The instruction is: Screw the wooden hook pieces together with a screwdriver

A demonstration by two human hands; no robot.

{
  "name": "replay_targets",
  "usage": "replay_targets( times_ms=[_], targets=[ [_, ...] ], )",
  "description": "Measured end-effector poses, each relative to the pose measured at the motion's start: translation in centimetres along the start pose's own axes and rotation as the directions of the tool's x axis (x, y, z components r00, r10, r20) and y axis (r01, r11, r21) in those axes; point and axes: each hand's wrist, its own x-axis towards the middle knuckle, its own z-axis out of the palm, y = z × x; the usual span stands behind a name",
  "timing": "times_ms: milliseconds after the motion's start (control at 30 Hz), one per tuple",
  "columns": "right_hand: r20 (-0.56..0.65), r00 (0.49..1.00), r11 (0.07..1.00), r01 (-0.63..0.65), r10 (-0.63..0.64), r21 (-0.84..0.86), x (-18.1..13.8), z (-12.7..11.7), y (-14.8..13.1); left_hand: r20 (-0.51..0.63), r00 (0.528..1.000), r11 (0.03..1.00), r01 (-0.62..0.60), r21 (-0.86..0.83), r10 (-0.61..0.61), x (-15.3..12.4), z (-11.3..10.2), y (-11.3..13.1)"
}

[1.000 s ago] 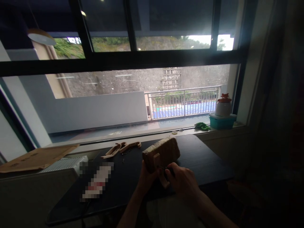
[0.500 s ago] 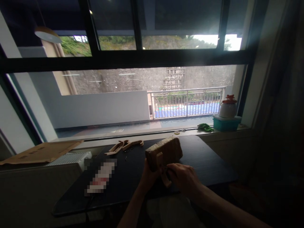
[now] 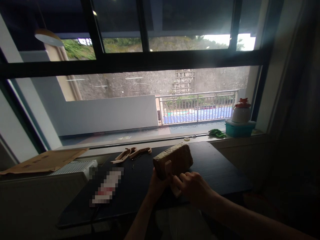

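Note:
A brown block (image 3: pixel 180 155), rough and worn along its top edge, stands tilted on the dark table (image 3: pixel 215 170). Against its near face is a curved wooden hook (image 3: pixel 168 166). My left hand (image 3: pixel 157 186) grips the block's lower left side, its thumb close to the hook. The fingers of my right hand (image 3: pixel 191 185) are closed at the middle of the hook; whatever they pinch is hidden or too small to name. More curved wooden hooks (image 3: pixel 141 152) lie at the table's back left, with small dark screw-like pieces (image 3: pixel 133 166) beside them.
A blurred-out flat item (image 3: pixel 107 186) lies at the table's left. Beyond the left edge are a white radiator (image 3: pixel 75 166) and a cardboard sheet (image 3: pixel 47 159). On the windowsill sit a green cloth (image 3: pixel 217 133) and a teal box (image 3: pixel 238 128) with a white jar (image 3: pixel 241 114) on it.
My right hand has turned at the hook, its fingers shifting slightly left and its knuckles rolling over. The block and my left hand stay nearly in place.

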Motion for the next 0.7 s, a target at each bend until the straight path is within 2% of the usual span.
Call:
replay_targets(
  times_ms=[100,167,267,333,400,533,600,700],
  targets=[
    [-0.015,0.998,0.997,-0.065,0.066,0.043,-0.2,0.7,0.1,0.009,1.000,1.000,-0.003,-0.017,0.003,-0.1,0.0,0.1],
    [-0.037,0.986,0.982,-0.156,0.161,0.109,-0.3,1.2,0.2,0.017,1.000,1.000,-0.007,-0.030,0.007,-0.1,0.0,0.1],
    [-0.026,0.937,0.897,-0.327,0.350,0.299,-0.3,1.5,0.2,0.025,1.000,0.999,-0.006,-0.038,0.007,-0.2,0.0,0.1],
    [-0.004,0.918,0.857,-0.369,0.397,0.359,-0.1,1.3,0.2,0.023,1.000,0.999,-0.006,-0.040,0.007,-0.2,0.0,0.1],
    [-0.008,0.933,0.887,-0.340,0.360,0.314,0.0,0.8,0.2,0.021,1.000,0.999,-0.009,-0.044,0.010,-0.2,0.0,0.1],
    [0.031,0.990,0.988,-0.142,0.140,0.067,0.4,-0.3,0.0,0.013,1.000,0.998,-0.023,-0.052,0.024,-0.1,0.0,-0.2],
    [0.071,0.996,0.998,-0.058,0.058,-0.007,0.5,-0.5,-0.2,0.006,0.999,0.998,-0.032,-0.050,0.032,0.0,0.0,-0.5],
    [0.104,0.994,0.999,-0.023,0.026,-0.028,0.6,-0.2,-0.3,0.001,0.999,0.998,-0.040,-0.042,0.040,0.1,0.0,-0.7]
  ],
)
